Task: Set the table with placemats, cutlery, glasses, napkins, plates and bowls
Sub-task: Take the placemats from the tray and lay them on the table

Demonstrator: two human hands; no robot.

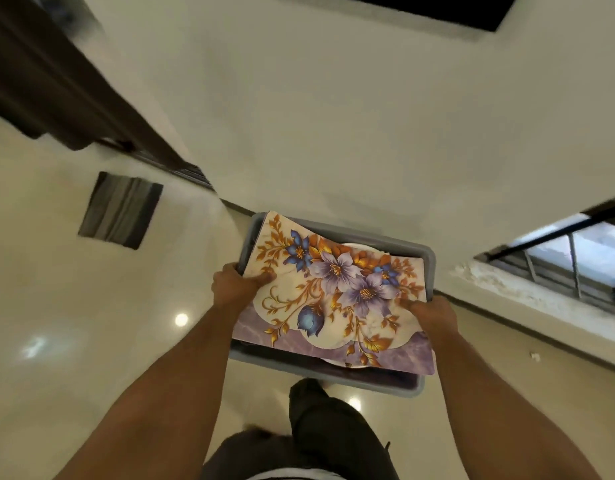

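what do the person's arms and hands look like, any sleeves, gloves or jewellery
Both forearms are bare right down to the bottom edge of the picture, with no sleeves in view. The left hand and right hand wear no gloves. No watch, bracelet or ring shows on the visible parts.

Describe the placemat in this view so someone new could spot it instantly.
Start at the grey plastic tub carried at mid-frame over the glossy cream floor. Draped across its top, pinned by the left hand and right hand, lies the floral placemat. It alone shows purple and blue flowers with golden leaves.
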